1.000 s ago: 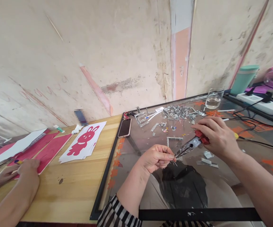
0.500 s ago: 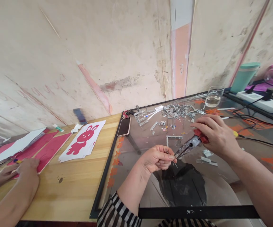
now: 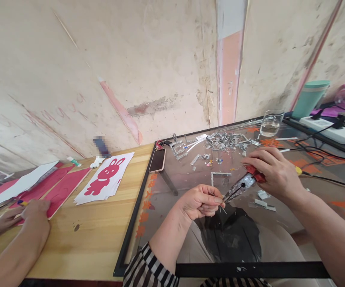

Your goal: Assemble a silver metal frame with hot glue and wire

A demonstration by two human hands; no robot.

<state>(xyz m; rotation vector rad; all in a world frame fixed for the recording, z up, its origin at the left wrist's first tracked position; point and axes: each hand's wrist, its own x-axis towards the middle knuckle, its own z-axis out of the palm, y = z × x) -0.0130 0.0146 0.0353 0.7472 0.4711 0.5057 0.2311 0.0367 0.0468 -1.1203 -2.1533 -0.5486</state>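
Thin wire-like strands (image 3: 223,210) stick out from the pinched thumb and fingers of my left hand (image 3: 205,202). What they belong to is mostly hidden by the fingers. My right hand (image 3: 277,173) is closed round the red handles of a pair of long-nose pliers (image 3: 238,188). The pliers' tips meet my left fingertips; whether they grip a strand is too small to tell. Just beyond my left hand, an L-shaped metal strip (image 3: 220,174) lies on the glass tabletop (image 3: 187,175). Small silvery pieces (image 3: 264,204) lie below my right hand.
A heap of small metal parts (image 3: 229,141) is spread at the back, near a glass of liquid (image 3: 271,123). A phone (image 3: 157,160) lies by the left frame. Cables run to a power strip (image 3: 334,129). On the left, another person's hands (image 3: 35,211) work over red paper (image 3: 66,187).
The pliers' jaws look closer together than before. Both of my hands stay in nearly the same place, and the view has shifted slightly.
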